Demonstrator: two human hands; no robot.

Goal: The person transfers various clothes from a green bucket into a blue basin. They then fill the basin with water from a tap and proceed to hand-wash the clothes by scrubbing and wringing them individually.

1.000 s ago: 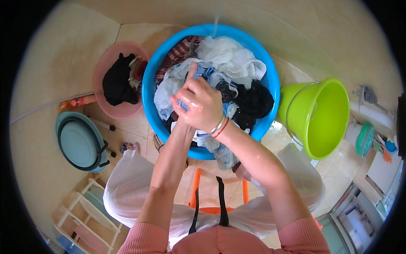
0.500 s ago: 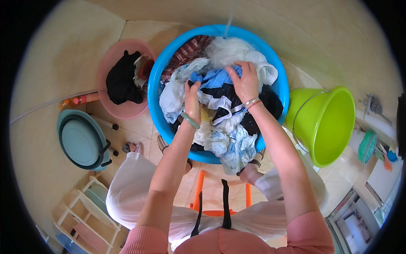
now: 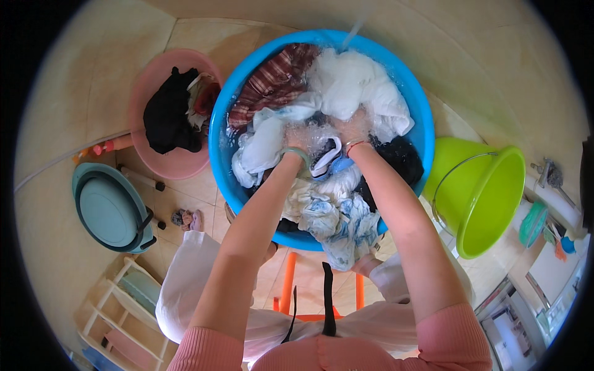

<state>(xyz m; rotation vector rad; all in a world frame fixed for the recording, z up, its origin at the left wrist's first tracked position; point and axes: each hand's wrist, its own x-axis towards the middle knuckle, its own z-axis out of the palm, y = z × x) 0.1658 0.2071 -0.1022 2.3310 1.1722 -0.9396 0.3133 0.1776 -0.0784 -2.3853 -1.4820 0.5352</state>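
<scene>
Both hands are down in the water of a large blue tub (image 3: 216, 145) full of wet laundry. My left hand (image 3: 298, 136), below a green bangle, sinks among pale cloths left of the tub's middle. Beside it, my right hand (image 3: 352, 127) is pushed in next to a white garment (image 3: 359, 80). Splashing water and cloth hide the fingers of both. A piece of blue cloth (image 3: 340, 164) shows under my right wrist. Around them lie a dark red plaid garment (image 3: 272, 83), a black garment (image 3: 402, 162) and a blue-and-white cloth (image 3: 346, 232) draped over the near rim.
A thin water stream (image 3: 354, 34) falls into the tub's far side. A pink basin (image 3: 162, 168) with black clothing stands at left, a lime green bucket (image 3: 455, 164) at right. A grey-teal basin (image 3: 108, 210), a white shelf (image 3: 114, 309) and an orange stool (image 3: 288, 278) are nearer me.
Both hands have pressed down into the water, taking the blue cloth mostly under with them. Water now splashes round the wrists. The view has shifted slightly.
</scene>
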